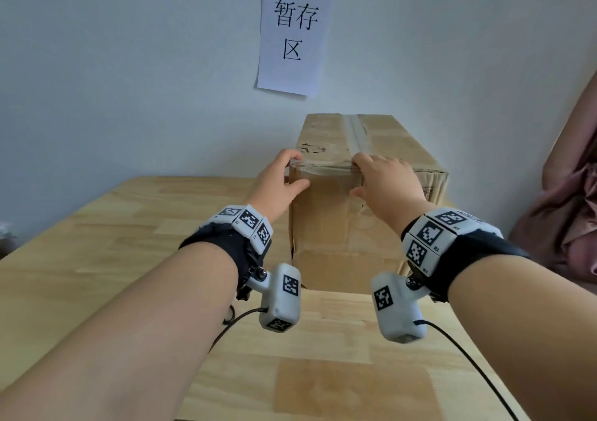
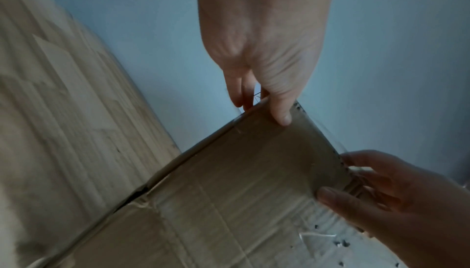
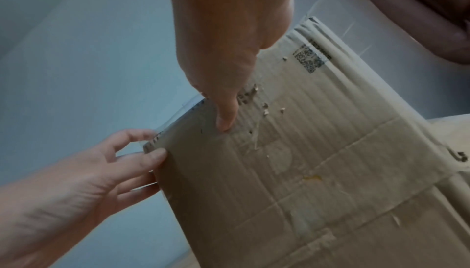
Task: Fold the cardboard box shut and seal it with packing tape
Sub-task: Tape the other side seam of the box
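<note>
The cardboard box (image 1: 361, 194) sits closed on the wooden worktop (image 1: 97, 259), pushed up near the wall (image 1: 129, 65), with a strip of packing tape (image 1: 357, 130) running down the middle of its top; both hands are at the near top edge; the left hand (image 1: 279, 181) grips the left corner, thumb on the front face, fingers curled over the top; the right hand (image 1: 384, 178) pinches that edge further right, where clear tape is stretched across; a paper sign (image 1: 294, 37) hangs above, pink fabric (image 1: 568, 194) off to the right.
</note>
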A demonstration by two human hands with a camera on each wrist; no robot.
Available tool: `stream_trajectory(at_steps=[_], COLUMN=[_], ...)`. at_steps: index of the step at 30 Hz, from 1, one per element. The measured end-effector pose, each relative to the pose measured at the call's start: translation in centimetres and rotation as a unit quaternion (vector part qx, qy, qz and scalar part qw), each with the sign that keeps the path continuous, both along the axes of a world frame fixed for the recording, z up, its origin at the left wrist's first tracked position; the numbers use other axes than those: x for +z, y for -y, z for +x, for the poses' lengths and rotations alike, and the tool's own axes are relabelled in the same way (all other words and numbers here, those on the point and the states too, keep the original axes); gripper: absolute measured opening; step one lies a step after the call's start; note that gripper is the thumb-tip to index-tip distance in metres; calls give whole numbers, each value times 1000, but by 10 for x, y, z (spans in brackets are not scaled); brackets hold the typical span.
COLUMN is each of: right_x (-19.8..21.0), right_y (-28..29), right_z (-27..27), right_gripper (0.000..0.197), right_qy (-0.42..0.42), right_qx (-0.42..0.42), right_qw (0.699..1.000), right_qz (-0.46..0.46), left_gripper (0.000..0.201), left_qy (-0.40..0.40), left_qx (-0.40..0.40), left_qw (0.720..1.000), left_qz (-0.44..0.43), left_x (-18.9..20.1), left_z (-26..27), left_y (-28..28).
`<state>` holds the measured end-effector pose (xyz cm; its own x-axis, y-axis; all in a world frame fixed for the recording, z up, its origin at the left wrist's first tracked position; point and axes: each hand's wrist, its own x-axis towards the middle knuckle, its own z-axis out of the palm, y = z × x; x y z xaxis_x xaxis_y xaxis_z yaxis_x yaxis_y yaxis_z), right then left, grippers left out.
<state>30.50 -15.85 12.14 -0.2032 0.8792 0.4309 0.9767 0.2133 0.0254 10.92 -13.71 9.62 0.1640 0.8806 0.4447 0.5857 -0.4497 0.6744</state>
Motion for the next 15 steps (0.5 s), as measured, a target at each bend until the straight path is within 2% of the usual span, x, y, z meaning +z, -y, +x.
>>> stream_trajectory(at_steps=[9, 15], right_x=[-8, 0], right_y=[20, 35], right_z=[10, 1], right_gripper=[35, 38], right_qy=[34, 46], right_qx=[25, 46], right_qw=[996, 996], right_qz=[73, 68], left_gripper=[30, 29], left_qy=[-3, -39], left_qx=[6, 8], left_qw=[998, 997], left_qz=[56, 70], left_x=[-3, 1], left_z=[-9, -23], left_y=[27, 39])
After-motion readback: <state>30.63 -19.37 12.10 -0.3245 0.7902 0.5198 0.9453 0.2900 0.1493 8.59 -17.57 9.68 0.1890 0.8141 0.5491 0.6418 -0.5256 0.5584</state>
